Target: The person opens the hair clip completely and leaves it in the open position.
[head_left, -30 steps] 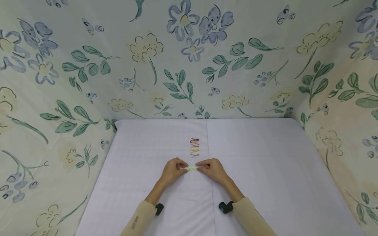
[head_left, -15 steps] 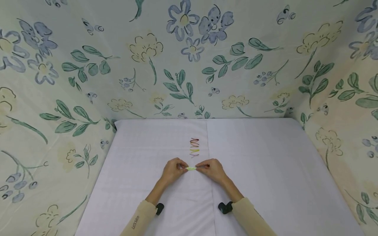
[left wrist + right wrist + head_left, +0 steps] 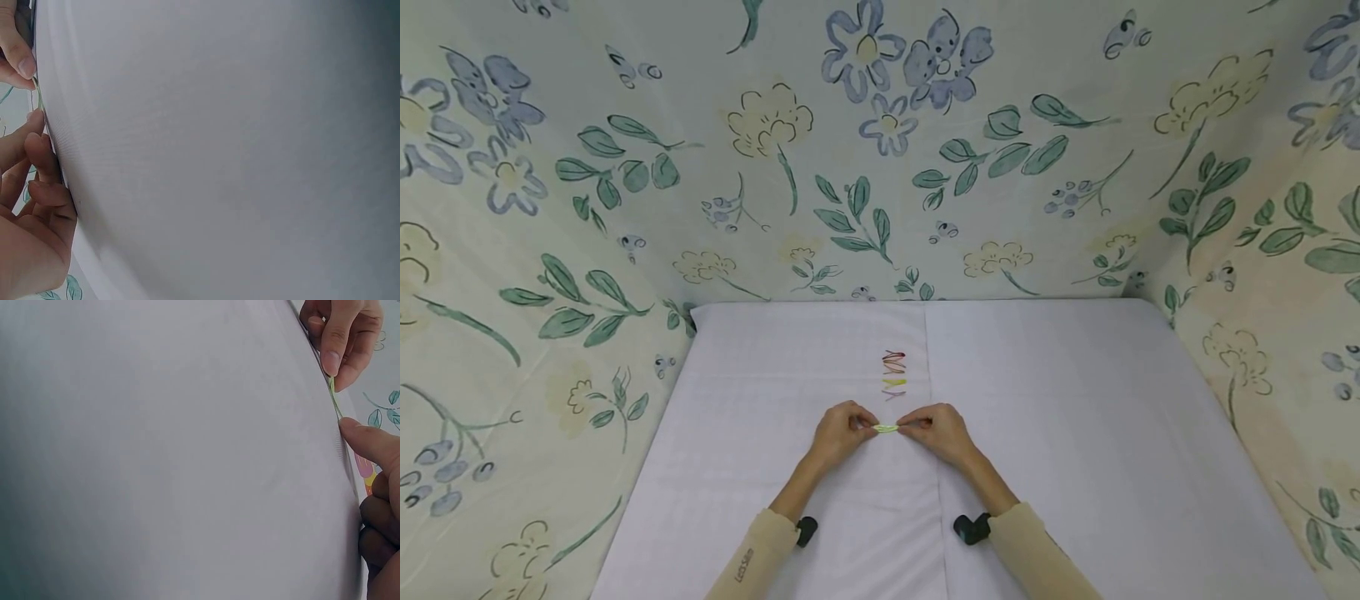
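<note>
A thin light-green band [image 3: 886,428], with strands running side by side, stretches between both hands close over the white cloth. My left hand [image 3: 838,435] pinches its left end between thumb and finger, and my right hand [image 3: 942,433] pinches the other end. Seen from the right wrist, the green band [image 3: 335,399] spans the short gap between the fingertips, its strands slightly apart. Just beyond the hands lie a pinkish zigzag strand [image 3: 893,394], a yellow one [image 3: 894,382], and orange and dark red ones [image 3: 893,362] in a column.
White cloth [image 3: 1052,400] covers the table, with a crease running front to back right of the column. Floral fabric [image 3: 857,192] hangs as walls at the back and both sides. Black wrist cameras [image 3: 973,528] sit at the beige sleeves [image 3: 1037,550].
Over the last second, the right fingertips have moved slightly left along the green band. Both hands otherwise stay in place, and the coloured strands have not moved.
</note>
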A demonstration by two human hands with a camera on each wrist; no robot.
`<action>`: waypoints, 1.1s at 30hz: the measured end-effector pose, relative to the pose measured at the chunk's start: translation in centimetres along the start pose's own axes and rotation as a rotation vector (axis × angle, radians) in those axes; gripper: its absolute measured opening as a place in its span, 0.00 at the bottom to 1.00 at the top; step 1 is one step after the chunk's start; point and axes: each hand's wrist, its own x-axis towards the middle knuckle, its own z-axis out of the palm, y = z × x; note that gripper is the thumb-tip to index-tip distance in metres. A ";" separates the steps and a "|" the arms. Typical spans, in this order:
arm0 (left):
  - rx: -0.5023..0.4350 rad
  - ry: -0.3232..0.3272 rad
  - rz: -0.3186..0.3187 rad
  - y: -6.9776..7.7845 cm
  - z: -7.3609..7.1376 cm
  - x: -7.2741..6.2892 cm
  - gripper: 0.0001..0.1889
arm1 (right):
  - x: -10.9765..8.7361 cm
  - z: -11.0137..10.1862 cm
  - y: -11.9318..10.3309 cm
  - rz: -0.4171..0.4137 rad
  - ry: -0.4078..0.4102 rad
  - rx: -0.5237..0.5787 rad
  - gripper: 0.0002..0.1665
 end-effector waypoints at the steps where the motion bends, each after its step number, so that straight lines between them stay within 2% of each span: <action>1: -0.004 -0.001 -0.001 0.0 0.0 0.0 0.04 | 0.0 0.0 0.0 0.001 0.002 0.001 0.05; 11: -0.033 -0.009 -0.007 0.0 0.3 0.0 0.04 | -0.1 0.1 0.1 0.010 0.015 0.006 0.03; 18: -0.142 -0.052 -0.003 0.1 0.3 0.0 0.02 | -0.2 0.3 0.4 0.001 0.030 0.014 0.03; 26: -0.145 -0.040 0.014 0.3 0.4 0.0 0.02 | -0.2 0.4 0.4 -0.007 0.059 0.086 0.04; 33: -0.184 -0.041 -0.005 0.6 0.5 0.1 0.02 | -0.2 0.3 0.3 0.004 0.091 0.186 0.03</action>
